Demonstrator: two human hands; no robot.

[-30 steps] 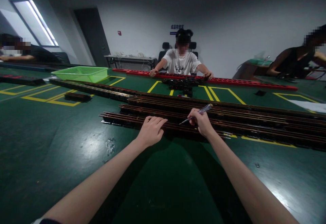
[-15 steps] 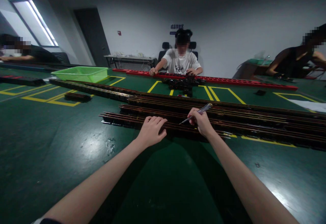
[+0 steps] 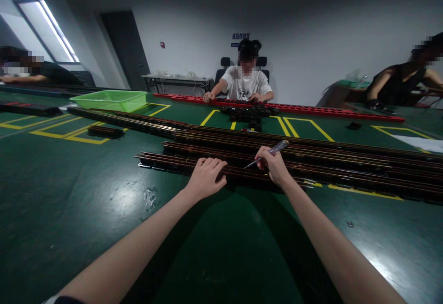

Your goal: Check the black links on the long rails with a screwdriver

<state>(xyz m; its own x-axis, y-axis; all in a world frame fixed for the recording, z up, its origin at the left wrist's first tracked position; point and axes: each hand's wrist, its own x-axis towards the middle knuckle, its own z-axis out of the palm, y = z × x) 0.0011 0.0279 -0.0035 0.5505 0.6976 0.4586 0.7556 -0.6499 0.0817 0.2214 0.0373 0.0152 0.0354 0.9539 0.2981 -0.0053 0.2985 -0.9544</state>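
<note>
My left hand (image 3: 206, 177) lies over the nearest long dark strip (image 3: 166, 162), its fingers stretched out and the thumb apart. What is under the palm is hidden. My right hand (image 3: 272, 164) is closed around a screwdriver (image 3: 278, 146) with a clear handle and a thin metal shaft. The shaft slants down to the left, its tip over the same strip, close to my left fingers. Whether the tip touches the strip I cannot tell. More long dark strips with copper-coloured rails (image 3: 332, 158) lie side by side just beyond my hands.
A light green basket (image 3: 110, 101) stands at the far left, with a short dark block (image 3: 105, 131) nearer me. Dark parts (image 3: 251, 114) are heaped before a co-worker (image 3: 246, 82) seated opposite, behind a long red rail (image 3: 311, 110). White paper (image 3: 420, 143) lies at the right.
My hands and the screwdriver have stayed put. The co-worker opposite has shifted one hand slightly to the left, and the arm of the person at the right has moved a little.
</note>
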